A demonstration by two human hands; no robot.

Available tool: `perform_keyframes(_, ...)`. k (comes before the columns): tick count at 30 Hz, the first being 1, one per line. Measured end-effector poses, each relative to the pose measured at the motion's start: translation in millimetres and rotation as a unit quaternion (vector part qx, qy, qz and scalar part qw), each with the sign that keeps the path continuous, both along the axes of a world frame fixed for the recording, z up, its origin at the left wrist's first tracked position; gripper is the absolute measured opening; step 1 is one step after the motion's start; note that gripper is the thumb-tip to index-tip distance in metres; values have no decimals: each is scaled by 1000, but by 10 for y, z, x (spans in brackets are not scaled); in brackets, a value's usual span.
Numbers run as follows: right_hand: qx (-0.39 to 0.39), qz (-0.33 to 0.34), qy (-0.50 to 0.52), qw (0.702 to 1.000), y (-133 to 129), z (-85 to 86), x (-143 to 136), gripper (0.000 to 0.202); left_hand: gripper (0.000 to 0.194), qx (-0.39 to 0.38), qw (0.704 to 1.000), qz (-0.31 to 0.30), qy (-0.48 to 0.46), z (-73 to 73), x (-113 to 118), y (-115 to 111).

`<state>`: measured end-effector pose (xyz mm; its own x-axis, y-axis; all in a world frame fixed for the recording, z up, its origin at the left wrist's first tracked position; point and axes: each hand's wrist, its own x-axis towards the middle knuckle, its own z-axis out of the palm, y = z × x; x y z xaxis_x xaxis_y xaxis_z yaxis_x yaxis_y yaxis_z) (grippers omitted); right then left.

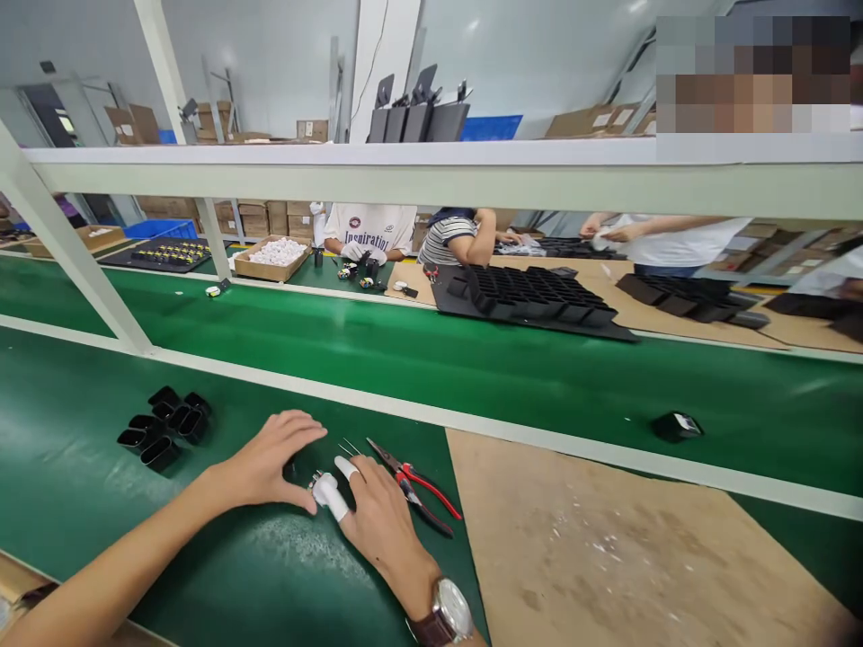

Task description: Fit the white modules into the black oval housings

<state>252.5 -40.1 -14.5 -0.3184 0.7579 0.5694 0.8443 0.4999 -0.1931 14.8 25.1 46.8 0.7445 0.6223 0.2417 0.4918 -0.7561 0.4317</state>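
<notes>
My left hand [273, 463] is over the green work surface, thumb and fingers spread apart with nothing gripped. Facing it, my right hand [381, 512] has white covers on the thumb and index finger, which are held apart. A small white piece with metal prongs [324, 490] lies at the tip of my right thumb, between the two hands; whether the thumb touches it I cannot tell. Just beyond my right hand lie red-and-black handled pliers [411, 481], partly behind the fingers. Thin metal pins [349, 447] stick out beside the pliers' tip.
Several black oval housings [168, 427] stand to the left. A brown board [580, 539] lies on the right. Behind a white rail runs a green belt [378, 350] carrying a black housing [676, 426]. A shelf beam [431, 180] crosses above; co-workers sit opposite.
</notes>
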Motion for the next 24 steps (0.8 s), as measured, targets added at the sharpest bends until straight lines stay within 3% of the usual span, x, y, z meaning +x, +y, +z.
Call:
perform_keyframes(3, -33, 7, -24, 999, -50, 30, -82, 31, 97, -69, 996, 37, -38, -34, -176, 52)
perform_keyframes(6, -57, 21, -53, 997, -70, 13, -126, 15, 75, -133, 987, 69, -54, -187, -255, 40)
perform_keyframes(10, -53, 22, -117, 991, -81, -78, -168, 25, 55, -137, 985, 83, -68, -378, -249, 1)
perform_keyframes(14, -45, 3, -175, 984, -123, -150, -231, 21, 56, -119, 987, 78, -73, -455, -243, -17)
perform_keyframes(18, -49, 1, -173, 984, -140, -136, -238, 34, 58, -118, 987, 83, -64, -491, -261, -33)
perform_keyframes(21, -57, 20, -133, 989, -105, -85, -186, 30, 58, -123, 987, 86, -60, -490, -265, -47)
perform_keyframes(24, -59, 27, -60, 996, -62, -19, -119, 41, 65, -134, 985, 89, -59, -467, -273, -59)
